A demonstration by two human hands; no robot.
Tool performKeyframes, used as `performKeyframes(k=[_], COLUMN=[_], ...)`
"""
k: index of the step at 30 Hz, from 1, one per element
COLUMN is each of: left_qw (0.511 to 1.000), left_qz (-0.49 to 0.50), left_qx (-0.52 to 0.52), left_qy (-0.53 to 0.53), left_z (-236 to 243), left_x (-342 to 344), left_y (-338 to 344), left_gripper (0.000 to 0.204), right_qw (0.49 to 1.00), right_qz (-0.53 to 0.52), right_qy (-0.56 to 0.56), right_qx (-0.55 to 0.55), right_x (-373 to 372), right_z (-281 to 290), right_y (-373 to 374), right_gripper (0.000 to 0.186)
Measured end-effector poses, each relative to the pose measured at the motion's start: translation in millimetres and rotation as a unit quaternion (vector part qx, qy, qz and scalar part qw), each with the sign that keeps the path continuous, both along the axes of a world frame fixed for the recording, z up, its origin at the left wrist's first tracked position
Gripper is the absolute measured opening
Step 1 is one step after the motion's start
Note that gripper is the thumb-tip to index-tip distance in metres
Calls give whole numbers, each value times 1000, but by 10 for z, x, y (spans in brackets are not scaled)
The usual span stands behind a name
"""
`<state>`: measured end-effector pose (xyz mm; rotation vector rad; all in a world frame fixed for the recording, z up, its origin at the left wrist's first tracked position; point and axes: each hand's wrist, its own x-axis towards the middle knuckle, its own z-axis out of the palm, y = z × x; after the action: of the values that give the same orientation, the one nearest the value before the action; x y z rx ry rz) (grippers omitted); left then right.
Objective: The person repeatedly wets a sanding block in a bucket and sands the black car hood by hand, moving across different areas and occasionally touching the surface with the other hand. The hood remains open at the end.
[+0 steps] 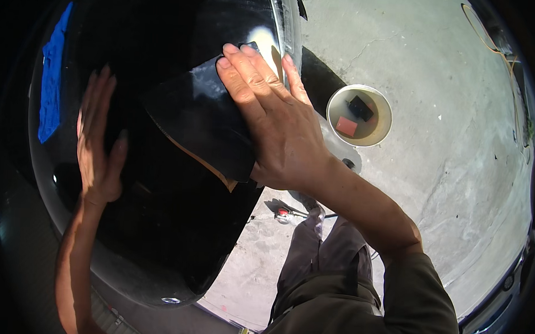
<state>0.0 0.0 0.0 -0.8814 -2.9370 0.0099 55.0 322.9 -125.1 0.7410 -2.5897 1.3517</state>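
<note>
We lay right grip [283, 135] over dark sheet [207, 121], fingers extended across it; thumb hidden, so we cannot tell whether it clamps sheet. Sheet lies on glossy black panel [159, 228], tan showing along its curved lower edge. Our left grip [97, 143] is at panel's left side, thumb apart from straight fingers. Blue strip [53, 80] near panel's upper left edge. Right of panel, on concrete floor [443, 191], we see pale bucket [382, 125] with black block [360, 108] and reddish block [346, 126] in murky liquid.
</note>
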Motion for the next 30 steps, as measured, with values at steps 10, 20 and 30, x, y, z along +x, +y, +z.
performKeyframes(k=[10,20,30], left_qw=[1000,999,998], left_qz=[-17,-42,-61], left_qx=[-12,12,26], left_qy=[-2,-16,-16], left_z=[46,46,59], left_x=[-18,-13,-34], left_y=[11,39,30], left_gripper=[83,73,76], right_qw=[998,995,997], right_qz=[44,93,63], right_qy=[-23,-42,42], right_qx=[49,-18,11], right_x=[216,175,-136], right_z=[-101,-244,-153], right_y=[45,92,48], right_gripper=[108,92,106])
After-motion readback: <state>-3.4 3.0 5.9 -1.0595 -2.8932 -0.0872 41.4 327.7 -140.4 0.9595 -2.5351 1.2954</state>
